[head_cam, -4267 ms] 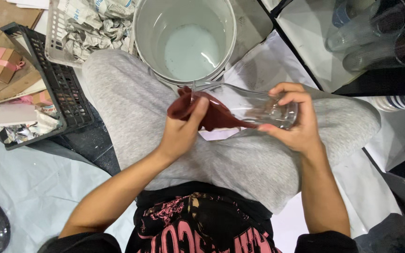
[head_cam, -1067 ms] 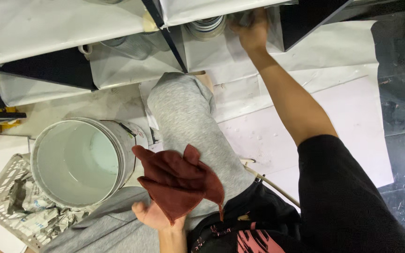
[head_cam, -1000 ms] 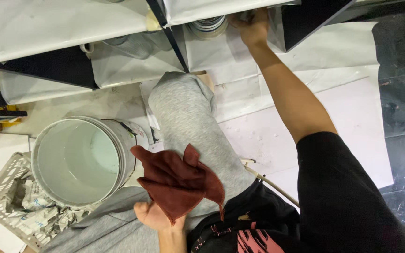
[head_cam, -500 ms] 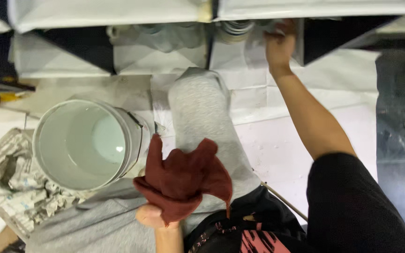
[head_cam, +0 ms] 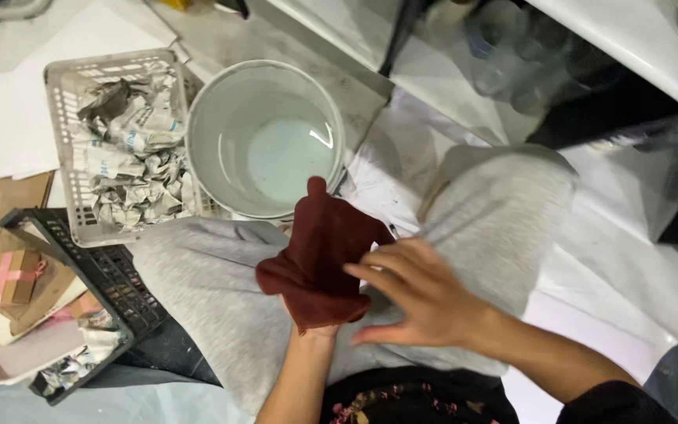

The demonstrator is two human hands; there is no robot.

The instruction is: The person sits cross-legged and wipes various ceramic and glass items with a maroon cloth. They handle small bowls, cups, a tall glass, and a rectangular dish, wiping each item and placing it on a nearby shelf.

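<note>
A view looking down at a seated person's lap, legs in grey sweatpants (head_cam: 213, 290) filling the middle. Just beyond the knees stands a white bucket (head_cam: 198, 133) with a shallow pool of clear water at the bottom. Touching its left side is a pale plastic basket (head_cam: 60, 118) packed with crumpled newspaper (head_cam: 131, 157). Lower left, a black crate (head_cam: 103, 275) holds flat cardboard and a small brown box tied with pink ribbon (head_cam: 9, 276). At upper right, behind a clear sheet, are blurred shapes that may be glass jars (head_cam: 512, 55); the view is too smeared to be sure. White paper sheeting (head_cam: 614, 267) covers the floor to the right.

The left hand (head_cam: 308, 318) is almost wholly hidden under a dark red cloth (head_cam: 319, 259), which drapes over it above the lap, just short of the bucket; it seems closed on the cloth from below. The right hand (head_cam: 425, 294) is open, fingers spread and empty, with its fingertips (head_cam: 370, 259) touching the cloth's right edge.
</note>
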